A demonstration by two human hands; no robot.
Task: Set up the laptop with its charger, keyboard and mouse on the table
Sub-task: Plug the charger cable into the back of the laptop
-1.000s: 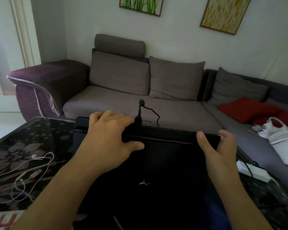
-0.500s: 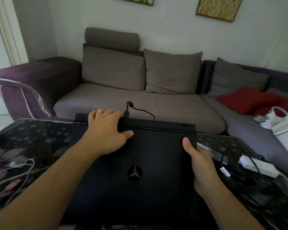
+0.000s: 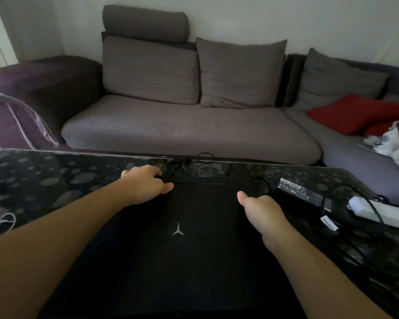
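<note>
The closed black laptop (image 3: 194, 254) lies flat on the dark flower-patterned table (image 3: 44, 180), its star logo facing up. My left hand (image 3: 143, 184) grips its far left corner, fingers curled over the back edge and thumb on the lid. My right hand (image 3: 263, 210) holds the right side, thumb on the lid, fingers hidden below the edge. A thin black charger cable (image 3: 184, 163) loops behind the laptop's back edge. The black charger brick (image 3: 297, 189) lies to the right on the table. No keyboard or mouse shows.
A white power strip (image 3: 378, 212) with black cords lies at the table's right edge. White earphones (image 3: 0, 223) sit at the far left. Beyond the table stands a grey sofa (image 3: 182, 130) with red cushions (image 3: 355, 113) and a white bag (image 3: 396, 141).
The laptop came down from a raised tilt to lie flat on the table. My right hand slid from its far corner back along the right side.
</note>
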